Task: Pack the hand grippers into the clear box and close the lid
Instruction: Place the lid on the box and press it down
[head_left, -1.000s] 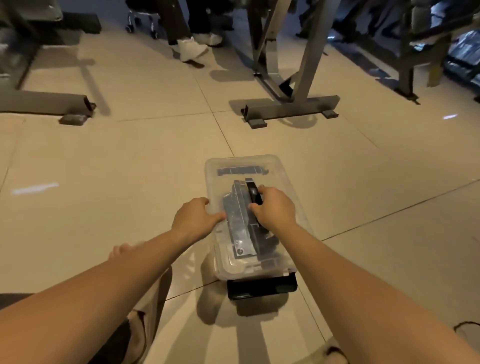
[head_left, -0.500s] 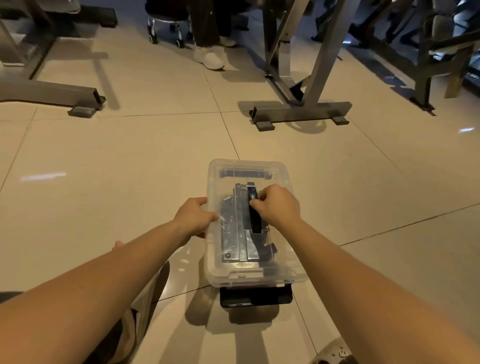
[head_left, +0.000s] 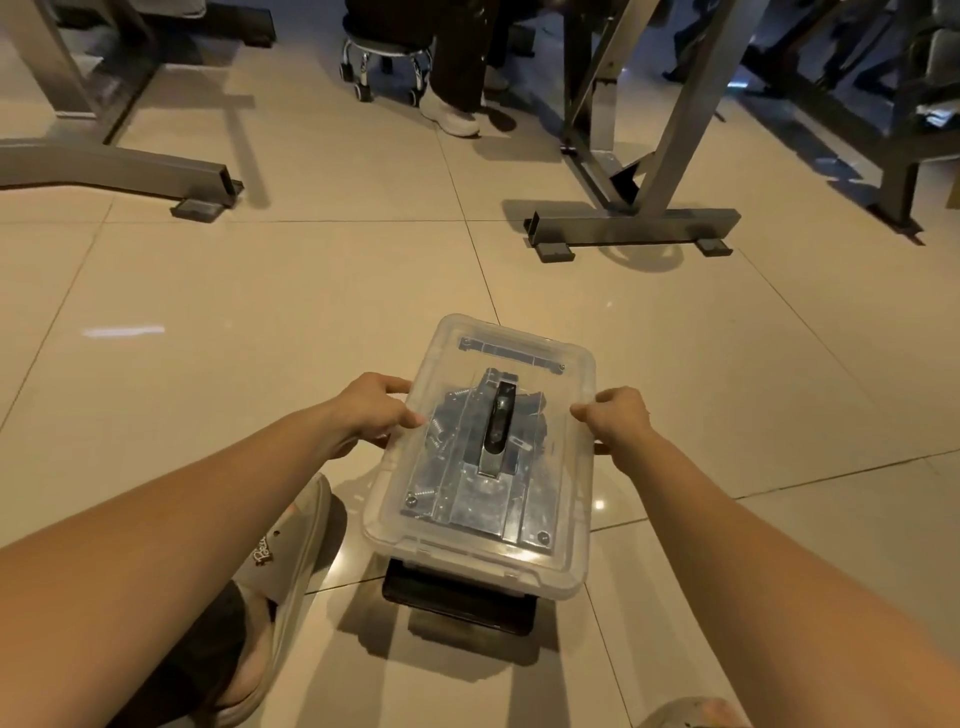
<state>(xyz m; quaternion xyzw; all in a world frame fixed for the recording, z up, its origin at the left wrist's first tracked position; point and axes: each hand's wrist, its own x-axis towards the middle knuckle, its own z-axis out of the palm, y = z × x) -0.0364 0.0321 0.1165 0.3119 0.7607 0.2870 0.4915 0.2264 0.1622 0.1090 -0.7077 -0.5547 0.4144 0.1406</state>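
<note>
The clear box (head_left: 581, 525) is on the tiled floor in front of me with its transparent lid on top. Through the lid I see the metal hand grippers (head_left: 480, 501) with springs and a black handle (head_left: 497, 423) lying lengthwise. My left hand (head_left: 371, 410) holds the box's left edge, thumb on the lid. My right hand (head_left: 618, 418) holds the right edge opposite it. A black clasp (head_left: 457, 603) sticks out under the near end of the box.
Grey metal table frames stand on the floor at far right (head_left: 631, 228) and far left (head_left: 130, 171). A wheeled stool (head_left: 387, 57) and another person's white shoe (head_left: 452, 117) are farther back. My foot in a grey slipper (head_left: 275, 571) rests left of the box.
My right hand has left the black handle at the middle of the lid and moved to the box's right edge. My left hand stays at the left edge.
</note>
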